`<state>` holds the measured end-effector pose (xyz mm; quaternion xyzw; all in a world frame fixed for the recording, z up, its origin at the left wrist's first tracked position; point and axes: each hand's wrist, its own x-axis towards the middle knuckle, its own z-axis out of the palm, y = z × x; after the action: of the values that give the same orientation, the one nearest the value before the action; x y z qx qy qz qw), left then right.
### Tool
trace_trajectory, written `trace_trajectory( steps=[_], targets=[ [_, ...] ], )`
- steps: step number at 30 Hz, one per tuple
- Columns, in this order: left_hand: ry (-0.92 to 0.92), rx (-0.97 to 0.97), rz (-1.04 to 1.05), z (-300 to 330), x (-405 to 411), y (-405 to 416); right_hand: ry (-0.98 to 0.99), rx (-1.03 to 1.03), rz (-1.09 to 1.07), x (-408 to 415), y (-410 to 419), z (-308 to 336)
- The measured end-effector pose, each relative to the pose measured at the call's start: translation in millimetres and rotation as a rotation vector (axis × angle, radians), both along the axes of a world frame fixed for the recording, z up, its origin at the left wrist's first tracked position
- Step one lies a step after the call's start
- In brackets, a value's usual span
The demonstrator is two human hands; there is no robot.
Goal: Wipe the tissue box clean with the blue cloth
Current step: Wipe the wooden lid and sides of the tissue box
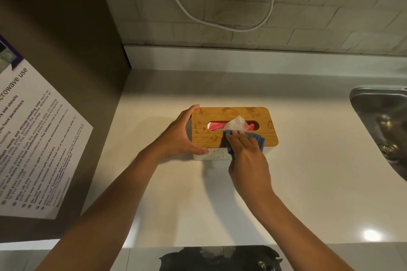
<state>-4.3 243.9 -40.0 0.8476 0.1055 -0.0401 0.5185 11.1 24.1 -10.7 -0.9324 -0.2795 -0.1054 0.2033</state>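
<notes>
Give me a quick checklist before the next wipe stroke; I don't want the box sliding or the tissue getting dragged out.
1. Box braced: ok. The left hand grips the left end of the white tissue box with the wooden lid.
2. Cloth on the lid: ok. The right hand presses the folded blue cloth on the lid's near edge.
3. Tissue clear of the cloth: not ok. The white tissue sticks up from the slot right beside the fingertips.
4. Lid seated: cannot tell.
5. Room to stroke right: ok. The lid's right part is bare, and the steel sink lies well apart.
</notes>
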Motion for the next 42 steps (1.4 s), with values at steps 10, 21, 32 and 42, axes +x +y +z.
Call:
trace_trajectory(
  steps=[10, 21, 32, 42],
  targets=[
    [-0.023, 0.038, -0.006, 0.3, 0.5, 0.6, 0.043, 0.039, 0.021, -2.0, 25.4, 3.5],
    [-0.037, 0.051, -0.002, -1.2, 0.6, 0.0, 0.013, 0.021, 0.055, -4.3, 22.6, 5.3],
    [-0.028, 0.063, -0.005, -1.9, 1.4, 0.9, 0.006, 0.003, 0.065, -4.7, 25.3, 3.3],
    [-0.042, 0.048, -0.006, -0.8, -0.9, 1.0, 0.033, 0.013, 0.087, -7.4, 33.8, 8.6]
  ],
)
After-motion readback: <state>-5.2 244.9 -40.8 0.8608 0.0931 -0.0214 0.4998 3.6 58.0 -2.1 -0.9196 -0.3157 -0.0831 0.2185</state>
